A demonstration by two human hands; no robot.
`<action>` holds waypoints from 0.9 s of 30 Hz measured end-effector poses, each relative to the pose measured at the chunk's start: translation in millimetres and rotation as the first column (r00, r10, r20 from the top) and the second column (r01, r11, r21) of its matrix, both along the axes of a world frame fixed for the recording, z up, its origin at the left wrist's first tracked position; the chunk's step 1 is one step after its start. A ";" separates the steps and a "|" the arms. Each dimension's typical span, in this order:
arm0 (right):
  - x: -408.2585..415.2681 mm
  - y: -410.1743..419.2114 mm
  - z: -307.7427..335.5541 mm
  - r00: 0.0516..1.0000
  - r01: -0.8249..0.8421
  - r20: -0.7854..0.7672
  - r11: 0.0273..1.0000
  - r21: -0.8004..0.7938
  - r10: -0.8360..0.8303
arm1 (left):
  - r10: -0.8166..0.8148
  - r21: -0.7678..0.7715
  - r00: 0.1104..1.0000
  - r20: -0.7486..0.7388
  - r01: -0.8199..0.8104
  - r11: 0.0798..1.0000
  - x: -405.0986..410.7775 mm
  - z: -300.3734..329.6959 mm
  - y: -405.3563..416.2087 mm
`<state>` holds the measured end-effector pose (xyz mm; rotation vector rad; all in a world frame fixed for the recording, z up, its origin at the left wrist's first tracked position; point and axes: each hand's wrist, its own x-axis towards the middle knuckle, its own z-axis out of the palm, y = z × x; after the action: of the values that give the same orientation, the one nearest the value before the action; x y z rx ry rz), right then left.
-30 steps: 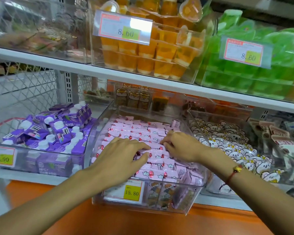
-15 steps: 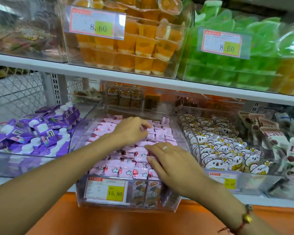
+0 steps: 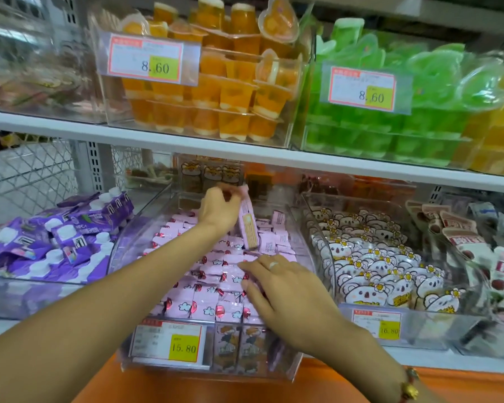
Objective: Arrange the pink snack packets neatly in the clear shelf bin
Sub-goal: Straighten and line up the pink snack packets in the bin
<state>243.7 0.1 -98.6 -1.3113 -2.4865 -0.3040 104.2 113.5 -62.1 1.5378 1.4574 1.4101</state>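
- Far left: clear bin of purple pouches (image 3: 56, 242), white caps up, just beside the target bin's left wall.
- Left hand (image 3: 220, 210) raised over the back of the clear shelf bin (image 3: 146, 237), fingers curled, pinching one pink packet (image 3: 248, 225) by its top edge; packet hanging near upright, back side showing.
- Pink snack packets (image 3: 210, 286) inside the bin: front rows flat and aligned, back rows looser, a few on edge.
- Right hand (image 3: 288, 289) flat on the front-right rows, fingers straight and spread, pressing down, gripping nothing; ring on one finger.
- Price tag (image 3: 169, 343) reading 15.80 on the bin's front wall.
- Upper shelf edge (image 3: 245, 152) close above the back of the bin; tight headroom there.
- Right: koala-print packets (image 3: 384, 271) in the next bin, touching the shared wall.
- Above: orange jelly cups (image 3: 230, 91), green jelly cups (image 3: 405, 117).
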 end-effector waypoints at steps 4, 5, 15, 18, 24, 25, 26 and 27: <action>0.2 -0.9 -0.1 1.000 0.001 -0.014 1.000 0.016 0.000 | 0.200 0.078 0.953 0.228 -0.222 0.972 -6.8 10.6 -20.7; -0.2 -1.4 0.8 1.000 0.001 -0.016 1.000 0.017 -0.001 | 0.214 0.088 0.933 0.288 -0.249 0.965 -11.1 11.9 -28.5; -10.5 -8.2 24.0 0.791 0.063 -0.607 0.979 0.193 0.069 | 0.084 -0.005 0.757 0.648 -0.106 0.994 -38.2 0.0 -100.5; -12.6 -10.6 29.8 0.828 0.046 -0.556 0.978 0.203 0.076 | 0.074 -0.035 0.747 0.660 -0.067 0.997 -34.9 -1.9 -104.2; -11.4 -11.6 27.8 0.787 -0.042 -0.612 0.997 0.069 0.076 | -0.055 -0.075 0.724 0.688 0.146 0.987 -28.5 -3.8 -107.2; -9.3 -10.9 29.0 0.706 -0.075 -0.706 0.997 0.001 0.054 | -0.106 -0.057 0.736 0.668 0.193 0.979 -30.2 -2.8 -106.3; -7.8 -10.7 31.1 0.612 -0.137 -0.791 0.986 -0.094 0.009 | -0.166 -0.041 0.756 0.634 0.247 0.968 -31.5 -2.0 -105.5; -7.0 -9.8 32.2 0.520 -0.209 -0.853 0.961 -0.181 -0.048 | -0.221 -0.033 0.771 0.597 0.299 0.954 -32.5 -1.5 -105.1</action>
<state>236.7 -9.7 -66.4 -1.0305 -1.7090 0.6120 71.7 8.4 -63.6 1.0297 0.8896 1.4183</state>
